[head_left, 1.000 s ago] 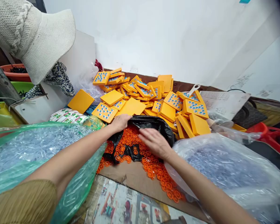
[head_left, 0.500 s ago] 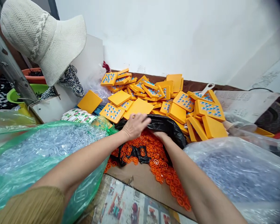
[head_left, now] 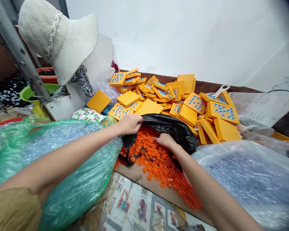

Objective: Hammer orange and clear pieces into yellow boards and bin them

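My left hand (head_left: 130, 124) is closed on the left part of the rim of a black plastic bag (head_left: 173, 126). The bag lies on its side with its mouth towards me. Small orange rings (head_left: 156, 160) fill the mouth and spill out over a sheet of cardboard (head_left: 138, 175). My right hand (head_left: 165, 140) is at the bag's mouth over the rings, with its forefinger stretched out to the left and touching them; the other fingers are curled and partly hidden.
Yellow boxes (head_left: 149, 107) with blue dots are heaped behind the bag. A green bag (head_left: 86, 173) of clear pieces lies at left, a clear bag (head_left: 245, 173) at right. A white hat (head_left: 60, 41) hangs upper left.
My left hand has closed on the bag's rim and moved slightly left. My right hand has come out from under the rim. More orange rings cover the cardboard. The view has shifted left.
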`<state>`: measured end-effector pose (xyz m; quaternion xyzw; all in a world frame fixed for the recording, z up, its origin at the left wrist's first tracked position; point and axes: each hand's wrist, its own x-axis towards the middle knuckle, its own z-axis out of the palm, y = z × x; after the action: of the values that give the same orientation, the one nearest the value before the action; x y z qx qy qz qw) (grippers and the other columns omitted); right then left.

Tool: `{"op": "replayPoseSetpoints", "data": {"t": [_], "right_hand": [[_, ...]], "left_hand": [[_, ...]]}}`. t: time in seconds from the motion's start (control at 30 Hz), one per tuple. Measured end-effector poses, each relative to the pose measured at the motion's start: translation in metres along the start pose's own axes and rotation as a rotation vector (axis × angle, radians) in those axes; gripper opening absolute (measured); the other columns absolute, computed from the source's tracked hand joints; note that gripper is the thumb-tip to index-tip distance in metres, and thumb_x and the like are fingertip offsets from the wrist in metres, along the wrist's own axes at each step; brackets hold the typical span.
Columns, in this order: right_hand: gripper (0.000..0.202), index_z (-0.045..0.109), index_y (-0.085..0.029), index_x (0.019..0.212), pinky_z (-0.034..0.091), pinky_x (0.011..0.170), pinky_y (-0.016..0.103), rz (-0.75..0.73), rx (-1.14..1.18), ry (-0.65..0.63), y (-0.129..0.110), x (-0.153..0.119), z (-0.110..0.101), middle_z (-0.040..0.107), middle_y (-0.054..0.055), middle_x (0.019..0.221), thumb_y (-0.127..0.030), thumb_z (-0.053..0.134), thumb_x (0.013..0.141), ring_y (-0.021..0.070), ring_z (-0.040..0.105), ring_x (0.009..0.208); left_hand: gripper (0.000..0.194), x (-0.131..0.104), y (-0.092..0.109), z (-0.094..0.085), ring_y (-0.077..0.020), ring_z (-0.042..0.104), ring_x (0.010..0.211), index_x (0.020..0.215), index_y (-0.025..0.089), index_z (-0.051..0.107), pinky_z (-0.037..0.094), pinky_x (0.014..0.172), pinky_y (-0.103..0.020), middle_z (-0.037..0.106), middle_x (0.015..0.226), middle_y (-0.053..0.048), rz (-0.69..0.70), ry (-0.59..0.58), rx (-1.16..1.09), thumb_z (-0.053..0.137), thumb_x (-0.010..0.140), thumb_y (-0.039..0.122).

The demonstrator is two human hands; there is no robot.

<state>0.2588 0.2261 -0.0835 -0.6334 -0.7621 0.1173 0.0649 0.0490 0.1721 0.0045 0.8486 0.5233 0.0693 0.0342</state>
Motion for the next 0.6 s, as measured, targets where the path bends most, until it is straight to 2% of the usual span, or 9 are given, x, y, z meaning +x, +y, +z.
{"op": "replayPoseSetpoints", "data": {"t": [0.07,0.13,0.23,0.33,0.47,0.6], "right_hand": [[0.031,0.058,-0.019,0.120,0.053,0.084,0.041,-0.010,0.012,-0.032,-0.005,-0.007,-0.010,0.059,0.008,0.122,-0.033,0.058,0.092,0.0213,0.062,0.101],[0.030,0.058,-0.019,0.120,0.053,0.085,0.041,-0.038,0.032,-0.017,-0.013,-0.019,-0.020,0.059,0.009,0.123,-0.033,0.058,0.093,0.0212,0.062,0.102],[0.029,0.058,-0.020,0.119,0.052,0.086,0.042,-0.090,0.091,0.025,-0.034,-0.046,-0.032,0.059,0.009,0.124,-0.032,0.057,0.093,0.0211,0.061,0.102],[0.027,0.060,-0.020,0.117,0.051,0.088,0.042,-0.196,0.211,0.054,-0.070,-0.078,-0.031,0.060,0.008,0.123,-0.032,0.057,0.093,0.0209,0.061,0.103],[0.029,0.060,-0.020,0.118,0.052,0.087,0.042,-0.359,0.436,0.048,-0.124,-0.110,-0.008,0.062,0.008,0.120,-0.032,0.060,0.092,0.0202,0.063,0.101],[0.032,0.056,-0.021,0.123,0.053,0.086,0.041,-0.275,0.634,0.130,-0.153,-0.115,0.021,0.059,0.009,0.125,-0.031,0.057,0.093,0.0205,0.062,0.101]], "left_hand": [[0.028,-0.012,-0.030,-0.021,-0.0245,0.061,0.103,0.106,0.018,0.065,0.046,0.088,-0.034,0.068,0.110,-0.011,-0.127,0.001,-0.017,0.048,0.085,0.025],[0.020,-0.025,-0.062,-0.035,-0.0233,0.064,0.087,0.091,0.017,0.070,0.048,0.077,-0.030,0.072,0.091,-0.010,-0.220,-0.079,-0.061,0.060,0.077,0.026],[0.019,-0.041,-0.092,-0.039,-0.0171,0.063,0.076,0.087,0.020,0.072,0.046,0.068,-0.022,0.074,0.085,-0.005,-0.255,-0.195,-0.179,0.065,0.073,0.029],[0.021,-0.047,-0.095,-0.028,-0.0159,0.061,0.071,0.087,0.020,0.072,0.044,0.065,-0.022,0.073,0.083,-0.003,-0.277,-0.213,-0.257,0.068,0.068,0.028],[0.008,-0.044,-0.088,-0.014,-0.0169,0.055,0.060,0.061,0.018,0.069,0.040,0.061,-0.025,0.064,0.058,-0.001,-0.305,-0.176,-0.317,0.071,0.062,0.026],[0.016,-0.052,-0.092,-0.023,-0.0144,0.049,0.055,0.051,0.018,0.064,0.035,0.057,-0.024,0.055,0.049,0.002,-0.320,-0.094,-0.414,0.070,0.061,0.028]]}}
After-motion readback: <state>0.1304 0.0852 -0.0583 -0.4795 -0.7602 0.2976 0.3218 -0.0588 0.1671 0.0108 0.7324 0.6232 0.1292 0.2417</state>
